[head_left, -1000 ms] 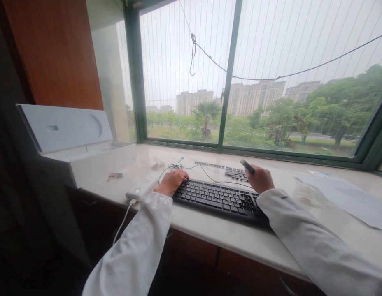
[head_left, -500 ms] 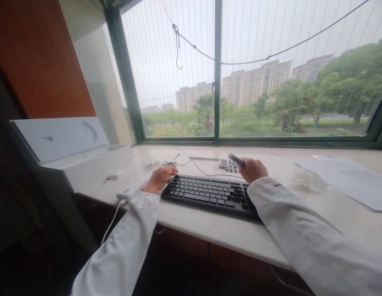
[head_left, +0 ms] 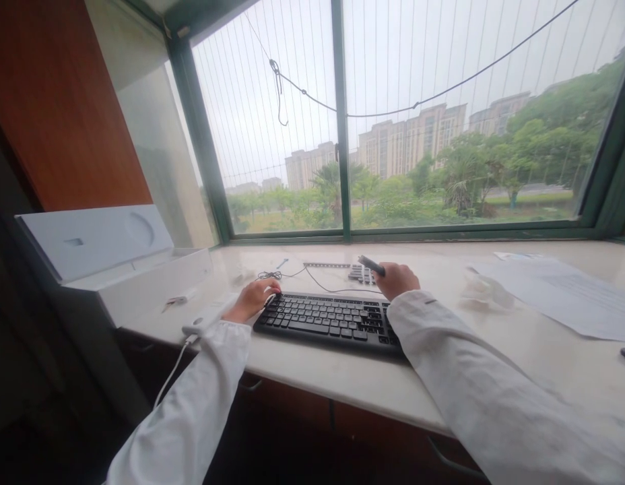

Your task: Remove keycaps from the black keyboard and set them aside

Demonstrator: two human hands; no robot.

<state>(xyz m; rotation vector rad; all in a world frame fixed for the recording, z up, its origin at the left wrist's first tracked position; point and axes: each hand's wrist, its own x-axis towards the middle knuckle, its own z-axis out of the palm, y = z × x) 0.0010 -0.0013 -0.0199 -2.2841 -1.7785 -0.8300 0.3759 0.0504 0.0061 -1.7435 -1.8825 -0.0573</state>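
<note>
A black keyboard (head_left: 317, 320) lies on the pale stone counter, and dark gaps among its right-hand keys show keycaps off. At its upper left corner, my left hand (head_left: 254, 298) has its fingers closed on the edge. Raised over the keyboard's far right side, my right hand (head_left: 397, 279) grips a dark stick-shaped tool (head_left: 372, 265). The tool's greyish end points up and left, away from the keys; its exact kind is unclear. Behind the keyboard sit several loose black keycaps (head_left: 362, 273), partly hidden by my right hand, and a thin row of small keycaps (head_left: 326, 265).
A black cable (head_left: 322, 286) runs behind the keyboard to a coil. An opened white box (head_left: 155, 286) stands left. Near my left wrist is a white device (head_left: 194, 331) with a cord. Crumpled clear plastic (head_left: 487, 294) and paper sheets (head_left: 560, 289) lie right, and a window rises behind.
The camera view has turned slightly right, so everything sits farther left in the picture. Both hands keep nearly the same pose, with the tool still raised in my right hand.
</note>
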